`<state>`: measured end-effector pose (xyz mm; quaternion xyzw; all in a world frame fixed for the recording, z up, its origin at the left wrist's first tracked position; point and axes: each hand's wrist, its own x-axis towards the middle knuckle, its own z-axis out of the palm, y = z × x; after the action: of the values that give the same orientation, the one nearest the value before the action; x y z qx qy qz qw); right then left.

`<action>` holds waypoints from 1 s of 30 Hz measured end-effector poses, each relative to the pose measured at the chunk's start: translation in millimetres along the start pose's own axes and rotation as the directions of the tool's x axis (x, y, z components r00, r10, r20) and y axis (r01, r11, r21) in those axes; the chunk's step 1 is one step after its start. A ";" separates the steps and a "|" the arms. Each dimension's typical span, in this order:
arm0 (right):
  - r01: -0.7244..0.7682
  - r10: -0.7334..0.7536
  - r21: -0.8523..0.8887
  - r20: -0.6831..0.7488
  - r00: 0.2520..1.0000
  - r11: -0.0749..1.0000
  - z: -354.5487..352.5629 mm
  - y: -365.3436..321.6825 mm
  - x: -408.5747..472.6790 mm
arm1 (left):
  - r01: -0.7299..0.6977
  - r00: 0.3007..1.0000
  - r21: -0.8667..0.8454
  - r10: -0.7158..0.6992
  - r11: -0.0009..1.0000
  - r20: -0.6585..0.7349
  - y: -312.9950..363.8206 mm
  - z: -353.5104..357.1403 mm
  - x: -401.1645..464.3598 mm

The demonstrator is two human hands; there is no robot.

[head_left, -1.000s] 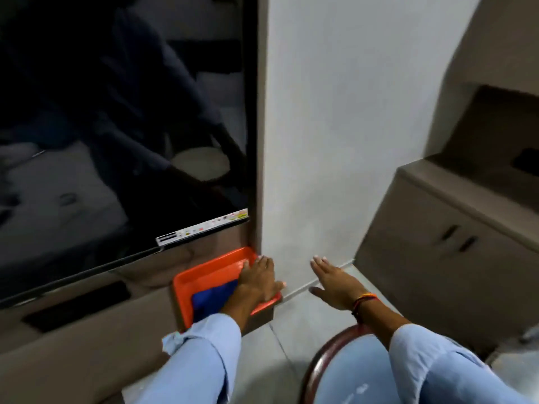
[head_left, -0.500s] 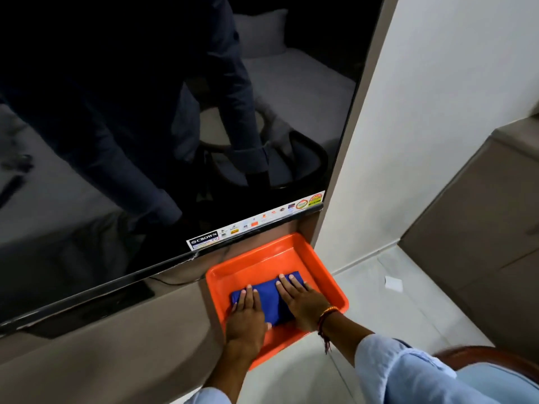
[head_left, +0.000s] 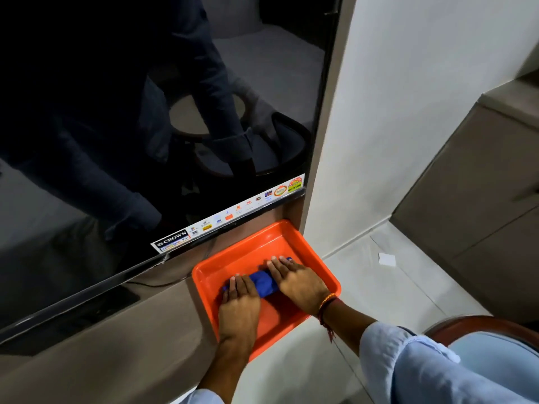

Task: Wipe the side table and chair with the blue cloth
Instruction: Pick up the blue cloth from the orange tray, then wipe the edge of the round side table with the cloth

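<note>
Both hands pressed on the blue cloth [head_left: 264, 282] in the orange tray [head_left: 256, 246], lower centre of frame.

Left hand [head_left: 239, 309] lies flat, fingers extended, covering the cloth's left end; right hand [head_left: 300, 282] lies flat over its right end. Neither is closed around it. The cloth is bunched between them on the tray floor. The tray sits on the bench [head_left: 116, 354] below the television [head_left: 145, 126]. A chair [head_left: 493, 342] edge shows at lower right.
</note>
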<state>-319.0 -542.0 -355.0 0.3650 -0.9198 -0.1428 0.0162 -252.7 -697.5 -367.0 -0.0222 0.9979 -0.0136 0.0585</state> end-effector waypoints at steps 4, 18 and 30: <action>-0.016 0.019 0.015 -0.233 0.972 1.000 28.1 5.4 35.2 | -0.008 0.999 0.017 0.009 1.000 -0.043 -21.4 25.2 33.3; -0.059 0.081 0.179 -0.118 0.990 0.982 103.4 15.8 10.9 | -0.171 0.984 -0.014 0.172 0.985 0.041 10.7 83.5 48.7; -0.384 0.428 0.354 -0.052 0.902 0.853 65.8 77.2 -148.3 | -0.488 0.870 0.092 0.492 0.868 -0.028 131.4 11.4 24.8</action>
<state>-270.6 -371.8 -385.9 0.1681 -0.9837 0.0461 0.0431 -281.5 -567.6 -385.1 0.2344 0.9706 -0.0399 0.0358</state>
